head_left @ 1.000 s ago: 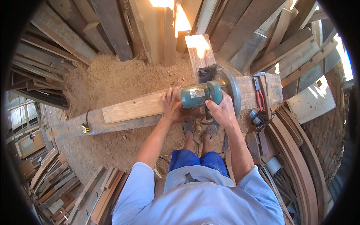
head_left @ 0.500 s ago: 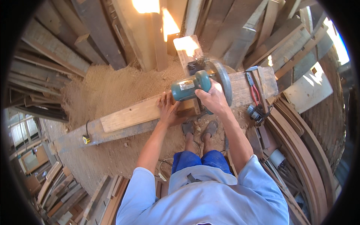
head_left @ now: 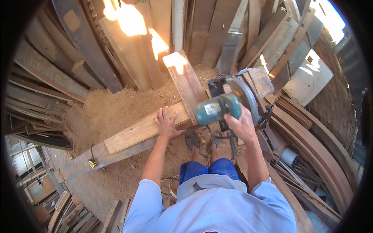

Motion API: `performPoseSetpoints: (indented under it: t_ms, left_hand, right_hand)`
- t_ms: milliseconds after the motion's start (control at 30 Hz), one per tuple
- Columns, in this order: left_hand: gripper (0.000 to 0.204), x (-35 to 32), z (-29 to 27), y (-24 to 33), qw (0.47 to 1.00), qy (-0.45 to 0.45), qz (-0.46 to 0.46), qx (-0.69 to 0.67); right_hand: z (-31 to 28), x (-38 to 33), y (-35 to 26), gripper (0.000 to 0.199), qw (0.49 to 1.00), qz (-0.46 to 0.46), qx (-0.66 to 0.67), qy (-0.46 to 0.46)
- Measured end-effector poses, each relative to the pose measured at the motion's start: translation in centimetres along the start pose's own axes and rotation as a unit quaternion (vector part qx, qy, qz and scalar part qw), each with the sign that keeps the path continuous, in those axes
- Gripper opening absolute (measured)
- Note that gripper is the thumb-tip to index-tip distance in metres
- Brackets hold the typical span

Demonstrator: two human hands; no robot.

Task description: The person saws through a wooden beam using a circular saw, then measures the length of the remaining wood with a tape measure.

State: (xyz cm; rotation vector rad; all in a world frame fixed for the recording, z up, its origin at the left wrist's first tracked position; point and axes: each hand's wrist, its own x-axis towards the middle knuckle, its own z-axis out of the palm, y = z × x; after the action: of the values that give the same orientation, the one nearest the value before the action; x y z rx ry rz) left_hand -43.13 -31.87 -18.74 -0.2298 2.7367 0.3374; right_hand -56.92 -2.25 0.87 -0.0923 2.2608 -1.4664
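My right hand (head_left: pixel 241 124) is closed round the handle of a circular saw (head_left: pixel 210 110) with a teal motor housing and a grey blade guard. The saw is slightly blurred and held over the right part of the work beam. My left hand (head_left: pixel 167 123) lies with fingers spread on the right end of a pale wooden plank (head_left: pixel 136 132), its thumb stretched toward the saw. Across that end a shorter board (head_left: pixel 185 85) lies crosswise, just left of the saw's motor. Under the plank runs a long, worn grey beam (head_left: pixel 77 166).
A yellow tape measure (head_left: pixel 92 163) hangs at the beam's left part. Sawdust (head_left: pixel 105 108) is heaped behind the beam. Many boards lean along the far side, and curved timbers (head_left: pixel 311 143) lie at the right. My sandalled feet (head_left: pixel 192 140) are just below the beam.
The saw has moved right and toward me in my right hand, off the crosswise board, which now shows more fully. My left hand stays on the plank, fingers spread. The view has shifted.
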Motion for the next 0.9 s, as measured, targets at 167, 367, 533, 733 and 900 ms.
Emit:
performPoseSetpoints:
  t_ms: [167, 367, 533, 733, 900]
  left_hand:
    - [0.102, -0.2, -0.1, 0.9, 1.0, -0.006, 0.008, -0.02]
    - [0.071, -2.9, 1.6, -0.1, 0.995, 0.062, 0.069, -0.029]
    - [0.05, -3.3, -0.8, 0.8, 0.958, 0.107, -0.13, -0.233]
    - [0.023, -6.2, -0.5, -0.6, 0.837, 0.266, -0.23, -0.419]
    - [0.01, -11.3, -0.7, -2.1, 0.562, 0.334, -0.289, -0.699]
  right_hand:
    - [-5.0, -8.4, 4.5, 0.045, 0.991, 0.124, 0.006, 0.056]
    - [-8.3, -15.0, 11.4, 0.041, 0.966, 0.249, 0.032, 0.066]
    - [-8.7, -18.2, 20.2, 0.044, 0.964, 0.255, -0.052, 0.047]
    - [-8.1, -18.9, 26.1, 0.048, 0.94, 0.316, -0.121, -0.055]
    - [-8.1, -18.7, 29.1, 0.024, 0.95, 0.289, -0.109, -0.053]
